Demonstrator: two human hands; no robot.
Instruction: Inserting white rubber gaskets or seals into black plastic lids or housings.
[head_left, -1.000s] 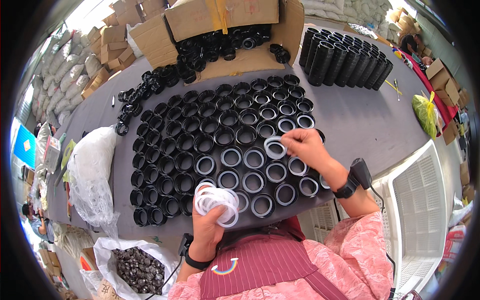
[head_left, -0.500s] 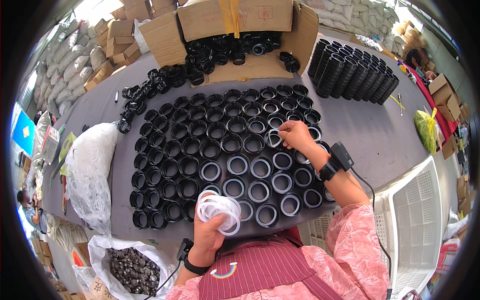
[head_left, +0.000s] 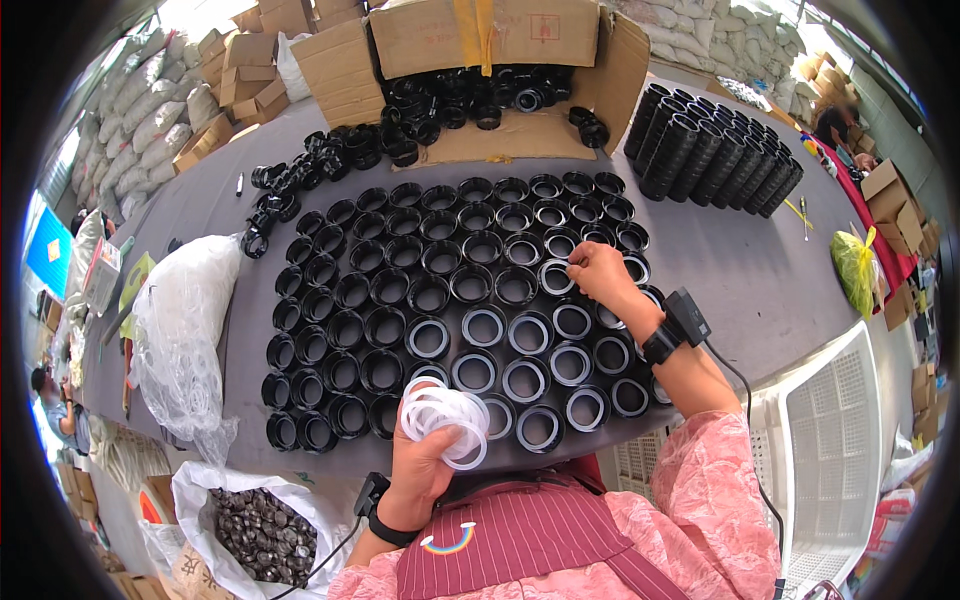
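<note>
In the middle of the table stand rows of short black plastic rings (head_left: 430,294). Many toward the near right have a white ring (head_left: 523,380) seated in the top. A bunch of thin, translucent white rings (head_left: 441,412) is gripped in my left hand (head_left: 424,462), over the near edge of the rows. With fingers pinched together, my right hand (head_left: 606,275) is at the edge of a white ring (head_left: 557,278) lying on a black one, right of the middle. The fingertips partly cover that edge.
An open cardboard box (head_left: 485,45) at the back spills loose black rings (head_left: 335,150). Stacked black columns (head_left: 700,150) stand at back right. A plastic bag of white rings (head_left: 185,330) lies left; a sack of dark pieces (head_left: 265,535) sits below. White crates (head_left: 825,430) stand right.
The white ring at my right fingertips was tilted and now lies flatter on the black ring. My left hand keeps its bunch. The whole view has shifted slightly.
</note>
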